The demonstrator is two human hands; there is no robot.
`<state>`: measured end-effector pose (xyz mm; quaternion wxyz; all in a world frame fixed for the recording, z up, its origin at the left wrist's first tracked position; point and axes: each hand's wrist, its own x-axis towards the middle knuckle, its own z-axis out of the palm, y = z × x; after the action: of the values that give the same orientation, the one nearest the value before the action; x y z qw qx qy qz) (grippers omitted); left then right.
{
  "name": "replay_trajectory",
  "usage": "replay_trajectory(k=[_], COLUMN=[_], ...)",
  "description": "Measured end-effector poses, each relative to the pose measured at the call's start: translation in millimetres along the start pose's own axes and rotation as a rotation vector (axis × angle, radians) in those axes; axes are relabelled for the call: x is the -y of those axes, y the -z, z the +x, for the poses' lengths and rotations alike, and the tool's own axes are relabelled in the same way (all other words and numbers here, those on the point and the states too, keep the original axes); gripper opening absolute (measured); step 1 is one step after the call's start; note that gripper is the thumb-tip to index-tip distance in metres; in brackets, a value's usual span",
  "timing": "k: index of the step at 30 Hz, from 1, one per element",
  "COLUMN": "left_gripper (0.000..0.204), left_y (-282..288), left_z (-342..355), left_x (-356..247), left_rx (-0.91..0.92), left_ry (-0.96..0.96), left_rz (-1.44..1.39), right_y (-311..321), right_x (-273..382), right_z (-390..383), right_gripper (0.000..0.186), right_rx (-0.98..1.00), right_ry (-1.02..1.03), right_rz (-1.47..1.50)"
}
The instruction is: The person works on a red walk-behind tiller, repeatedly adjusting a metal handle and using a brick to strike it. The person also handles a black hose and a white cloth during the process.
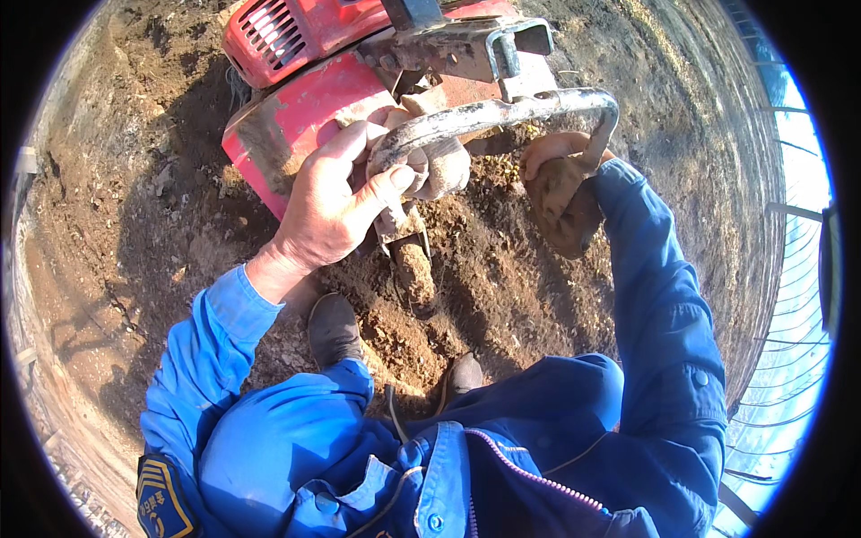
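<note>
A U-shaped, paint-chipped handlebar (502,109) rises from a red tilling machine (296,121). My left hand (327,202) is closed on a beige cloth wrap (444,169) around the bar's left end, thumb and fingers pinching it. At the bar's right end my right hand (554,151) curls over a brown, muddy wrapping (563,206); part of this hand is hidden by the bar and the sleeve. Below the left wrap, a soil-caked metal post (413,264) points down to the ground.
Loose brown soil (511,269) lies around the machine and between my dark shoes (334,330). A rusty metal bracket (457,49) joins the handlebar to the machine. On the right, a curved frame with clear sheeting (789,296) borders the ground.
</note>
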<state>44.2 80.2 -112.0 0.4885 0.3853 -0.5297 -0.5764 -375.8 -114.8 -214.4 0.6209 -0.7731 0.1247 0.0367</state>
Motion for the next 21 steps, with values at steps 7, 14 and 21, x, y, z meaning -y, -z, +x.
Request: replay_trajectory(k=[7, 14, 21], left_gripper=[0.028, 0.029, 0.021], left_y=[7.4, 0.1, 5.8], left_z=[-6.0, -3.5, -9.5], left_x=[2.3, -0.2, -0.2], left_rx=[0.001, -0.035, -0.003], left_ry=[0.032, 0.005, 0.049], left_rz=[-0.044, -0.010, -0.155], right_y=[-28.0, -86.5, -111.1], right_x=[8.9, -0.4, -18.0], right_z=[-43.3, -33.5, -19.9], right_gripper=[0.043, 0.049, 0.055], right_rx=[-0.354, -0.796, -0.922], right_ry=[-0.175, -0.302, -0.224], right_rz=[0.121, 0.438, 0.530])
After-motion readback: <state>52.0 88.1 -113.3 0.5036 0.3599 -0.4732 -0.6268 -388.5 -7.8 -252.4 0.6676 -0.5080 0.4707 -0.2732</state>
